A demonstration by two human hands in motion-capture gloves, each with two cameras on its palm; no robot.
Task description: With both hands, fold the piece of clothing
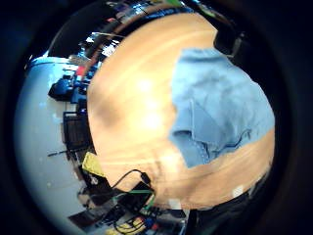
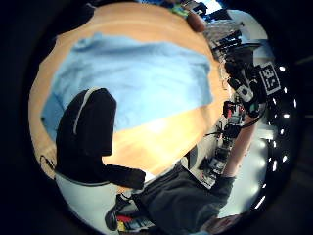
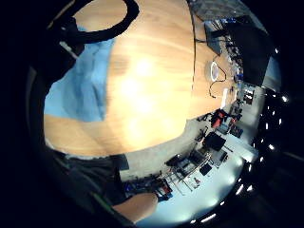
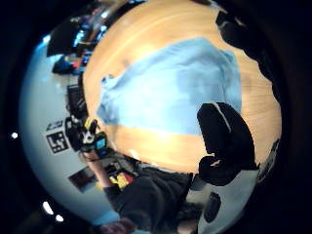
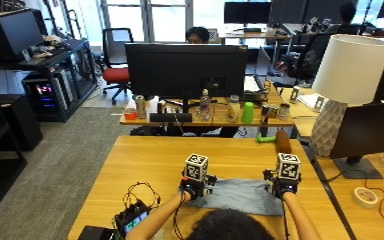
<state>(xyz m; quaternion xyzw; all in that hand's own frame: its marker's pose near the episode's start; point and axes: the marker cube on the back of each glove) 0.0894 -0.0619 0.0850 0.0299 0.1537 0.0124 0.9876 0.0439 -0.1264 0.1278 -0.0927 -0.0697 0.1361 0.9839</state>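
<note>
- Outside view: light blue garment lies spread flat on the wooden table, at the near edge, right in front of the person.
- Left hand sits over the garment's 9 o'clock edge; right hand over its 3 o'clock edge. Both gloved in black, forearms reaching in from 6 o'clock.
- Cannot tell from this view whether either hand pinches the cloth; the fingers are hidden.
- Left thumb side palm view: the garment is spread wide on the wood, with one black gloved digit of the left hand hanging above its edge; contact with the cloth unclear.
- Left little finger side palm view: one end of the garment shows with a turned-over flap and a seam; nothing gripped in sight.
- Right thumb side palm view: the garment lies flat, a black digit of the right hand near one corner, seemingly clear of the fabric.
- Right little finger side palm view: only a strip of the garment beside bare wood.
- Lamp and monitor stand well beyond, around 12 o'clock.
</note>
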